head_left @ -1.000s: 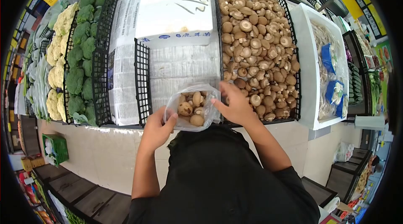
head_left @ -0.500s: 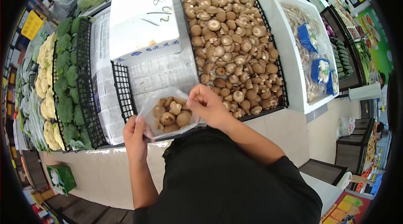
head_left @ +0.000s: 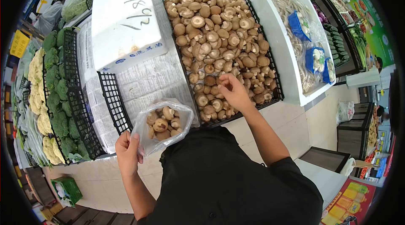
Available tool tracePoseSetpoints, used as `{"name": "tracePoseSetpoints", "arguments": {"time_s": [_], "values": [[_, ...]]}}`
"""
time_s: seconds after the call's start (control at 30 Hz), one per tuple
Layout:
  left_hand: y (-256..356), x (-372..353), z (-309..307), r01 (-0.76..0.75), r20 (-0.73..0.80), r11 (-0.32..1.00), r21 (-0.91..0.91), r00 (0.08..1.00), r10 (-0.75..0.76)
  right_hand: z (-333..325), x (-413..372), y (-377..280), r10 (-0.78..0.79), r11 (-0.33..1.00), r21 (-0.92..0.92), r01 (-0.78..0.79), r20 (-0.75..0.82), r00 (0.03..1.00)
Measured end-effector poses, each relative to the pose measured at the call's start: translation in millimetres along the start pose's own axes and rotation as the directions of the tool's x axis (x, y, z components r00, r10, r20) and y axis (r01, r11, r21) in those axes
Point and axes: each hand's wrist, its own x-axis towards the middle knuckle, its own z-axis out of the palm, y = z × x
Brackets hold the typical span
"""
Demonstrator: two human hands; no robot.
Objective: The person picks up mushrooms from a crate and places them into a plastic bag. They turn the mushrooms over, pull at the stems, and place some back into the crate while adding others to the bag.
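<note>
My left hand (head_left: 129,152) pinches the rim of a clear plastic bag (head_left: 185,117) at its left side. The bag's mouth gapes, and several brown mushrooms (head_left: 161,125) lie inside. To the right of the bag, my right hand (head_left: 234,91) hovers over the lower part of a black crate (head_left: 280,90) heaped with loose brown mushrooms (head_left: 215,41). Its fingers are curled with the thumb and forefinger close together; whether anything is between them is too small to tell.
A white foam box (head_left: 126,22) with handwriting rests on newspaper (head_left: 147,77) behind the bag. Broccoli (head_left: 59,119) and cauliflower (head_left: 37,81) fill crates at left. Another foam box (head_left: 297,92) at right holds blue trays (head_left: 315,59). A green crate (head_left: 69,189) stands on the floor.
My right hand has moved away from the bag to the right, over the mushroom crate. The bag's mouth is wider open, and my left hand still grips it. The view has shifted.
</note>
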Motion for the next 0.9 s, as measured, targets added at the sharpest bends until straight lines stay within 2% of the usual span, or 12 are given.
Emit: {"name": "tracePoseSetpoints", "arguments": {"time_s": [0.1, 0.17, 0.23, 0.33, 0.43, 0.53, 0.73, 0.83, 0.9], "values": [[3.9, 3.8, -0.2, -0.003, 0.002, 0.999, 0.053, 1.0, 0.003, 11.7, 20.7, 16.1, 0.055, 0.998, -0.015, -0.055, 0.02, 0.998], [7.1, 9.0, 0.5, -0.005, 0.004, 0.996, 0.092, 1.0, 0.004, 28.4, 37.9, 16.5, -0.114, 0.987, -0.112, 0.118, 0.041, 0.993], [10.2, 10.6, 2.6, -0.012, -0.01, 0.991, 0.134, 1.0, 0.013, 44.7, 52.4, 8.7, -0.215, 0.919, -0.322, 0.227, 0.071, 0.974], [6.4, 11.2, 1.7, -0.018, -0.027, 0.99, 0.143, 0.999, 0.022, 66.5, 70.5, 5.2, -0.3, 0.818, -0.488, 0.306, 0.092, 0.949], [2.0, 10.8, 3.3, -0.022, -0.037, 0.991, 0.131, 0.999, 0.027, 73.2, 80.5, 2.8, -0.254, 0.779, -0.578, 0.244, 0.065, 0.965], [1.0, 7.5, 6.1, -0.017, -0.041, 0.991, 0.134, 0.999, 0.023, 65.6, 83.0, 2.7, -0.215, 0.823, -0.529, 0.207, 0.048, 0.975], [-3.6, 7.8, 6.8, -0.012, -0.048, 0.989, 0.15, 0.999, 0.02, 56.9, 74.7, 16.6, -0.283, 0.912, -0.313, 0.265, -0.014, 0.959], [-0.2, 7.8, 6.5, -0.021, -0.031, 0.983, 0.184, 0.999, 0.027, 52.1, 70.8, 17.3, -0.197, 0.919, -0.341, 0.198, 0.036, 0.98], [3.7, 9.1, 11.1, -0.059, -0.01, 0.967, 0.246, 0.998, 0.064, 46.7, 63.1, 7.1, -0.123, 0.893, -0.428, 0.138, 0.064, 0.99]]}}
